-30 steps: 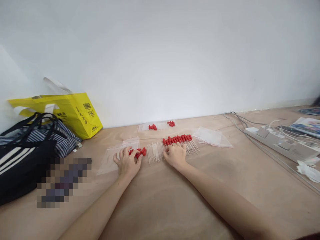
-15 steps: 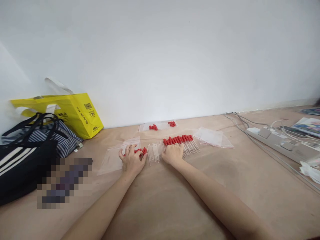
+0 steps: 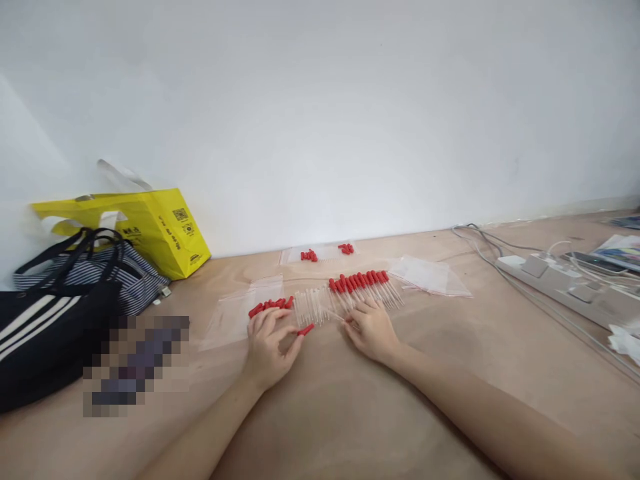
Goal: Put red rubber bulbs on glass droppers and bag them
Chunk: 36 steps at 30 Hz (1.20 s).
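Note:
My left hand (image 3: pixel 273 343) pinches a red rubber bulb (image 3: pixel 306 330) between thumb and index finger. Just beyond it lies a pile of red bulbs (image 3: pixel 270 305) on a clear plastic bag. In my right hand (image 3: pixel 373 330) the thumb and fingers close on a thin clear dropper tube (image 3: pixel 331 313), its free end pointing left. A row of bare clear tubes (image 3: pixel 307 305) lies between the hands. Past my right fingers, several droppers with red bulbs fitted (image 3: pixel 360 281) lie side by side, bulbs toward the wall.
Flat zip bags (image 3: pixel 431 275) lie beyond the droppers, and another bag with red bulbs (image 3: pixel 320 253) is by the wall. At right sit a power strip (image 3: pixel 565 283) and cables. A yellow bag (image 3: pixel 165 233) and a black bag (image 3: pixel 60 340) stand at left.
My left hand has come away from the bulb pile toward me with one red bulb. My right hand has drawn back and to the right, now with a tube.

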Available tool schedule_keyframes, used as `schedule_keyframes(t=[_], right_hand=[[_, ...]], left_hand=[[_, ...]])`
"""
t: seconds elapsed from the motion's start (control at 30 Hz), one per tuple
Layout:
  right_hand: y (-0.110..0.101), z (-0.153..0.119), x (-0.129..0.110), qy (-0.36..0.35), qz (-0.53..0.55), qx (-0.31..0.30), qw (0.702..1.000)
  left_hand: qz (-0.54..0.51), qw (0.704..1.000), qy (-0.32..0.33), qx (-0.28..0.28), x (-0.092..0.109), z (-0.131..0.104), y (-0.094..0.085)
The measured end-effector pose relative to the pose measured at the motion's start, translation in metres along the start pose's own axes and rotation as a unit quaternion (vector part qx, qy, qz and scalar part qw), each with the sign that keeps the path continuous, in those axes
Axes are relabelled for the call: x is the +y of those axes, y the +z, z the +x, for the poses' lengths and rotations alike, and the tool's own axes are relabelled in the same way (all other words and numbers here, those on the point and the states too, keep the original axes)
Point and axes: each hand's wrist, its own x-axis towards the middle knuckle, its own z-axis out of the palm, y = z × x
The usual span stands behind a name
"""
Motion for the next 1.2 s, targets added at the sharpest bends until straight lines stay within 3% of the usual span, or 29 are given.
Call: schedule_keyframes(t=[0.17, 0.37, 0.57, 0.8, 1.07, 1.2], right_hand=[[-0.017, -0.032, 0.028, -0.053, 0.046, 0.005, 0.998], [-0.022, -0.033, 0.038, -0.063, 0.067, -0.018, 0.996], [-0.017, -0.024, 0.03, -0.056, 0.136, -0.044, 0.988], [-0.009, -0.016, 0.014, -0.042, 0.139, -0.083, 0.986], [-0.009, -0.021, 0.008, -0.008, 0.132, -0.03, 0.991], [-0.009, -0.021, 0.003, -0.021, 0.153, -0.01, 0.988]], left_hand=[[-0.044, 0.995, 0.058, -0.067, 0.014, -0.007, -0.011], [-0.04, 0.993, 0.065, -0.09, 0.017, -0.007, -0.009], [-0.016, 0.991, 0.061, -0.119, 0.023, -0.007, 0.001], [-0.036, 0.994, 0.035, -0.092, 0.027, -0.001, 0.008], [-0.083, 0.991, -0.006, -0.108, 0.036, 0.004, 0.014], [-0.096, 0.992, 0.007, -0.077, 0.036, 0.003, 0.014]])
